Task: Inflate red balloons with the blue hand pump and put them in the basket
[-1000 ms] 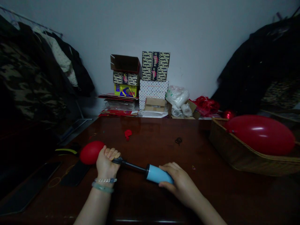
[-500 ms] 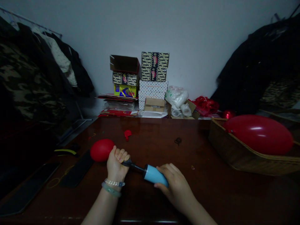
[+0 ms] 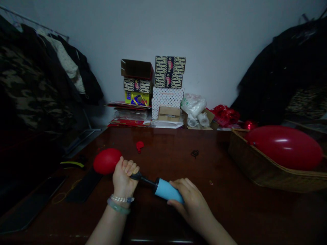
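My left hand (image 3: 126, 175) is closed around the neck of a small red balloon (image 3: 107, 161) and the black end of a balloon pump (image 3: 168, 190). Hidden by those fingers is the join between balloon and pump. The balloon is partly inflated and sticks out to the left of the fist. From the pump's light blue barrel, a thin black shaft runs to my left hand. Wrapped around the barrel's right end is my right hand (image 3: 192, 200). Behind my left hand, a flat red balloon (image 3: 139, 146) lies on the brown table (image 3: 163, 143).
On the right, a wicker basket (image 3: 258, 166) holds a large red balloon (image 3: 284, 147). A dark cord (image 3: 194, 153) lies farther back. Dark flat objects and a yellow-edged item (image 3: 72, 164) sit at left. Stacked boxes (image 3: 168, 71) and plastic bags (image 3: 193, 103) stand behind the table.
My left hand and the small balloon have shifted slightly left, and the balloon looks a little larger. The pump's barrel has moved slightly left; my right hand keeps its hold.
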{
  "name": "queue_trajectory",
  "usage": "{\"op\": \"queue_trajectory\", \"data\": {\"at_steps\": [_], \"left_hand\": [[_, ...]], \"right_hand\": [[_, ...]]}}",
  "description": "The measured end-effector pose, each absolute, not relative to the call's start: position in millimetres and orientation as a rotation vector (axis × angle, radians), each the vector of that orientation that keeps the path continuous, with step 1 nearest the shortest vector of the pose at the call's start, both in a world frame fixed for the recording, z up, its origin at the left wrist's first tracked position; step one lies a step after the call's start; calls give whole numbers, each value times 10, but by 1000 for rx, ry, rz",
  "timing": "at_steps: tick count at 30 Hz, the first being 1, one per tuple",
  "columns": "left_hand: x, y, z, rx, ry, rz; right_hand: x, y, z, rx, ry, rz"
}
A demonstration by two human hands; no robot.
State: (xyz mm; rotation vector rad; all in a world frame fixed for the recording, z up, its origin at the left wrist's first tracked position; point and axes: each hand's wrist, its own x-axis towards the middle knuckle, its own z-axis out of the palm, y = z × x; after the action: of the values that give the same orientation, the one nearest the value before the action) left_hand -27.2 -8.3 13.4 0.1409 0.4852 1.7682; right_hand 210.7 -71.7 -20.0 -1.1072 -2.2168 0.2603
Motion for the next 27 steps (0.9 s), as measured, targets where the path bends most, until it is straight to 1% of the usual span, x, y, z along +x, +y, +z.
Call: {"op": "queue_trajectory", "data": {"at_steps": [6,14,27], "left_hand": [[-503,-41,146,135,478,1824],[-453,-30,76,140,466,1815],[40,-135,57,124,485,1680]], "right_hand": [[2254,-642,-107,-1181,-2275,358],[2210,-652,-209,-1185,-2226,201],[1991,-807,-256,-1169,-2139,179]]}}
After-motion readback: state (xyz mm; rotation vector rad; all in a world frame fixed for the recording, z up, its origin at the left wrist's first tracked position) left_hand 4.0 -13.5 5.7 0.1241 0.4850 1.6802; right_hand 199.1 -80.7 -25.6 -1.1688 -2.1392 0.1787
